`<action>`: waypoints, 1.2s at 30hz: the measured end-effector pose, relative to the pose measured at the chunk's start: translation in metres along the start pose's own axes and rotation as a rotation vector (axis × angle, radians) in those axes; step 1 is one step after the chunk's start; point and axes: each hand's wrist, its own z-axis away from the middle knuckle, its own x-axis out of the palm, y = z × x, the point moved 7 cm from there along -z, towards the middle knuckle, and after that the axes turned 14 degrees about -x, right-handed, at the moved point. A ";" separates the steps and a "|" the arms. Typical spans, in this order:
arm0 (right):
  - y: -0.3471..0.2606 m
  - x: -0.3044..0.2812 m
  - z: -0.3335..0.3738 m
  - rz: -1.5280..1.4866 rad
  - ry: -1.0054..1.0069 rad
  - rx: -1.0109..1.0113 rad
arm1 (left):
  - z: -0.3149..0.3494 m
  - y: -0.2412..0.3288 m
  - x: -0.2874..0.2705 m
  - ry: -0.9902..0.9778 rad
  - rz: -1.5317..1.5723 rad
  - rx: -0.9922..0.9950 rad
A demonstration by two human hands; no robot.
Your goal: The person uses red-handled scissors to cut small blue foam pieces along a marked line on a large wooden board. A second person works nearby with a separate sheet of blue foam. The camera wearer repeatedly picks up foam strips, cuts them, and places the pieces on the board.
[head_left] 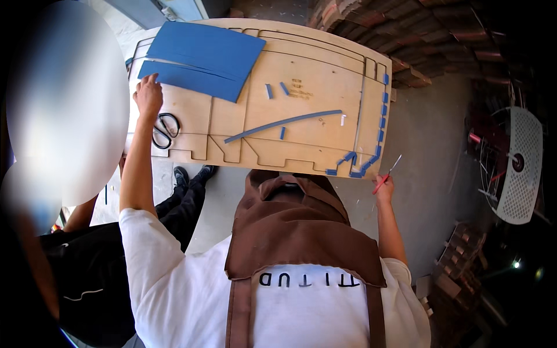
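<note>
My left hand (149, 95) is at the near left corner of a blue foam sheet (203, 49), its fingers bent and closed on the edge. Long slits run across this sheet and part a strip (191, 80) on its near side. In my right hand (384, 188) is a pair of scissors (383, 183) with red handles, blades pointing up and away, just off the board's near right corner. Under the sheet lies a large plywood board (313, 75) with dark grooves. Short blue foam pieces (380, 135) line its right edge and near right corner.
A long narrow blue strip (284, 123) and a few short pieces (268, 91) lie mid-board. Black-handled scissors (166, 130) rest near its left end. Another person in black clothes (87, 278) stands close on my left. Stacked brown blocks (429, 29) and a white perforated seat (522, 168) are to the right.
</note>
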 end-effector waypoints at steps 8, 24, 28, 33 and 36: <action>-0.025 0.001 0.015 -0.051 -0.098 0.048 | 0.267 0.357 0.019 -0.354 0.391 0.608; 0.008 0.005 -0.009 -0.274 -0.339 -0.117 | 0.312 0.386 0.029 -0.199 0.327 0.472; 0.009 0.008 -0.012 -0.330 -0.386 -0.154 | 0.341 0.380 -0.018 -0.321 0.536 0.410; 0.005 0.004 -0.009 -0.349 -0.392 -0.089 | 0.389 0.346 -0.026 -0.473 0.581 0.260; -0.002 0.003 -0.009 -0.327 -0.399 -0.061 | 0.427 0.327 -0.015 -0.462 0.539 0.197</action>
